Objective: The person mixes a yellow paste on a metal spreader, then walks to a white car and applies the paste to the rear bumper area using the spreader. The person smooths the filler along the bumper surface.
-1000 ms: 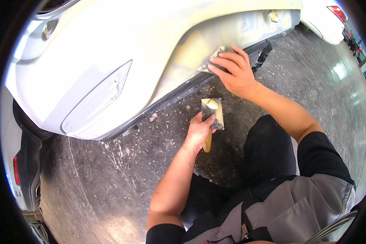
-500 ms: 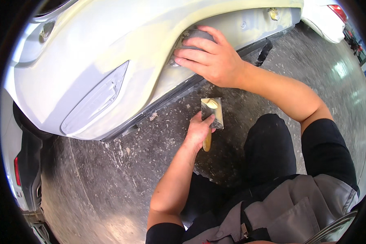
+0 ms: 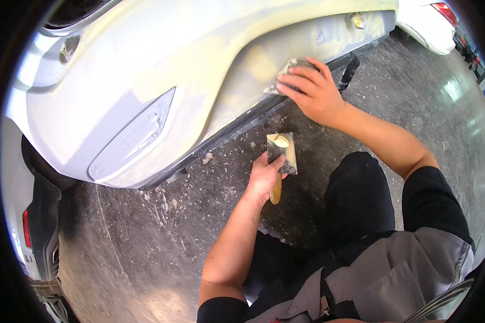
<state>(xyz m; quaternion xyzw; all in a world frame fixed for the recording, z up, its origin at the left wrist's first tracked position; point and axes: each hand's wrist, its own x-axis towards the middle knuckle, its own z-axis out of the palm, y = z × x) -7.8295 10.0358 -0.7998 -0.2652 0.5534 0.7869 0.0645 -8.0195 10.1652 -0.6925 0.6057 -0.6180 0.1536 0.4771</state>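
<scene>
Since the earlier head frame, the right hand [image 3: 319,97] has shifted toward four o'clock, its bent fingers clasping a grey spreader [image 3: 303,65] near the lower edge of the pale bumper [image 3: 202,70], which arcs from ten to one o'clock. At that hand's seven o'clock, the left hand [image 3: 263,176] grips a scraper [image 3: 275,152] bearing cream paste [image 3: 280,140]; spreading looks underway, and another stroke would call for even pressure.

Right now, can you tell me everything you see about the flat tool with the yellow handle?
The flat tool has a grey, roughly square blade that looks like metal, with creamy pale-yellow paste on it. Its yellowish handle has a rounded end. The left hand grips it where blade and handle meet. The blade points away from the person, above the dark, speckled floor.
</scene>
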